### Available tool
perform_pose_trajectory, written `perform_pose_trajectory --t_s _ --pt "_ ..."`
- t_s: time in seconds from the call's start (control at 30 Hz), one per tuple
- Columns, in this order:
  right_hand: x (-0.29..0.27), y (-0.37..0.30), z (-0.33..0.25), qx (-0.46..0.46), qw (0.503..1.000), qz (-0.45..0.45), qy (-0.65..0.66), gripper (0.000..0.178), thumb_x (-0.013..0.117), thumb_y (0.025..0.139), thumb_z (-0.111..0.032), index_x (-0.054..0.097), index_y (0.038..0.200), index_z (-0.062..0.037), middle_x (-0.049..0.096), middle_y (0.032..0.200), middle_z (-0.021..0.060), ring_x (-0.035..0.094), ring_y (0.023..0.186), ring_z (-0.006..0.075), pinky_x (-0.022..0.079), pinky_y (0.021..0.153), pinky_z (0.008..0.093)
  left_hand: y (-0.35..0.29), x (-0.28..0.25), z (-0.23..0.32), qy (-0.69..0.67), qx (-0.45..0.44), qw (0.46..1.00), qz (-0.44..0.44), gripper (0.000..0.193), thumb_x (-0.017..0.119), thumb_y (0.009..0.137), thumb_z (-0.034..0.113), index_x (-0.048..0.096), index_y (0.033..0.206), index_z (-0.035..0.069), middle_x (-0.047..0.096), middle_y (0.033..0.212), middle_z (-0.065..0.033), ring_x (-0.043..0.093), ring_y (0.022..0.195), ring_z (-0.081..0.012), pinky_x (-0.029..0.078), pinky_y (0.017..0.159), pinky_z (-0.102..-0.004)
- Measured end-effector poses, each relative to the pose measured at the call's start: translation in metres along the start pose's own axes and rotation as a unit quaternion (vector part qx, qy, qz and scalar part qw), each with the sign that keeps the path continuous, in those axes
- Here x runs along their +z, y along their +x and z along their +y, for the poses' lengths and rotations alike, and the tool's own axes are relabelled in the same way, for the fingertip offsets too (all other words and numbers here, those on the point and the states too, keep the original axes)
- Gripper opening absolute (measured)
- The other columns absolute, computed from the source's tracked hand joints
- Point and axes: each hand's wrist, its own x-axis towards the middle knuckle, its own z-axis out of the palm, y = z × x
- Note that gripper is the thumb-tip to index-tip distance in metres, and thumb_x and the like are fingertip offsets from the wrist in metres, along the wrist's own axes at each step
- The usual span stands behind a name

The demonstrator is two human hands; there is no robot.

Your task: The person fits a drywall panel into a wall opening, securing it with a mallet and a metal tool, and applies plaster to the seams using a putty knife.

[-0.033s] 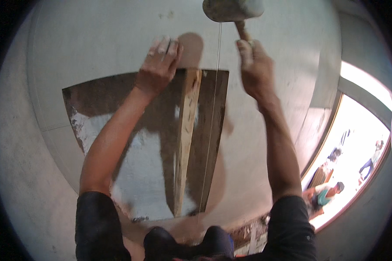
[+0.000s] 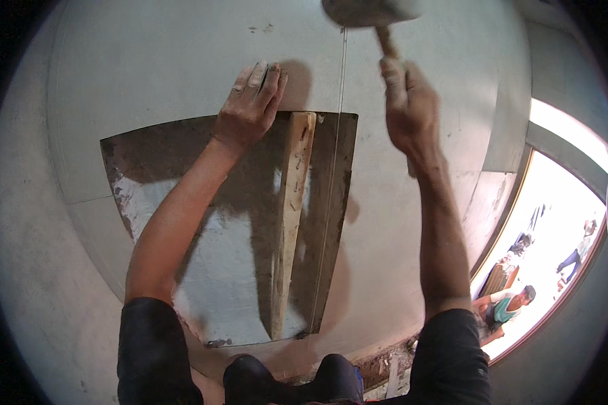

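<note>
My right hand (image 2: 412, 108) is raised, its fingers wrapped round the handle of a mallet (image 2: 370, 9). The mallet's dark, dusty, rounded head is at the top edge of the view and partly cut off. My left hand (image 2: 248, 111) lies on a pale grey panel (image 2: 162, 81), its dusty fingers stretched out flat with nothing in them. Just below is a four-sided opening (image 2: 175, 135) in the panel, dark at the top, with white patches behind. A wooden batten (image 2: 293, 202) stands upright inside the opening, and a thin pale line (image 2: 342, 74) runs down to its right.
At the right, a bright doorway (image 2: 540, 229) shows a person in a teal top (image 2: 505, 308) crouching and another person (image 2: 577, 253) farther off. Broken debris (image 2: 388, 368) lies along the panel's foot near my knees (image 2: 290, 378).
My right hand and the mallet have shifted slightly to the right, with the head a little higher. My left hand stays in nearly the same place, its fingers somewhat straighter.
</note>
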Motion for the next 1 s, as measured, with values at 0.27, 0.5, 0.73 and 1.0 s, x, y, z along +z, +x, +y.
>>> perform_pose_trajectory --t_s 0.27,0.5,0.73,1.0 --pt "0.037 -0.021 0.050 -0.042 0.993 0.049 -0.101 0.034 0.047 0.104 -0.033 0.057 0.100 -0.0001 0.061 0.072 0.0243 0.061 0.062 0.0400 0.048 0.057 0.0465 0.007 0.007 0.016 -0.032 -0.003 0.999 -0.003 0.052 0.060 0.088 0.005 0.050 0.140 0.005 0.050 0.142 -0.0110 0.051 0.131 -0.0288 0.046 0.109 -0.0459" --pt "0.025 -0.024 0.018 -0.121 0.982 0.138 0.036 0.035 0.047 0.103 -0.031 0.060 0.110 0.0000 0.064 0.081 0.0253 0.066 0.073 0.0410 0.053 0.072 0.0451 0.007 -0.003 0.010 0.005 0.001 1.000 0.003 0.044 0.062 0.088 0.011 0.059 0.132 0.004 0.056 0.131 -0.0094 0.052 0.128 -0.0271 0.046 0.109 -0.0436" --pt "-0.001 -0.009 -0.014 -0.006 0.997 0.063 0.054 0.033 0.045 0.104 -0.030 0.060 0.109 -0.0007 0.062 0.075 0.0229 0.063 0.065 0.0350 0.051 0.062 0.0443 -0.001 0.001 0.008 0.016 0.012 1.000 0.006 0.043 0.061 0.089 0.012 0.059 0.132 0.006 0.057 0.130 -0.0092 0.055 0.125 -0.0269 0.047 0.108 -0.0433" --pt "0.004 -0.009 -0.004 0.046 0.998 -0.026 0.017 0.033 0.049 0.104 -0.032 0.055 0.094 -0.0009 0.060 0.069 0.0189 0.060 0.061 0.0231 0.048 0.057 0.0408 -0.003 0.004 0.001 -0.004 -0.005 1.000 -0.004 0.049 0.059 0.088 0.006 0.053 0.137 0.005 0.051 0.141 -0.0096 0.051 0.130 -0.0281 0.047 0.108 -0.0464"
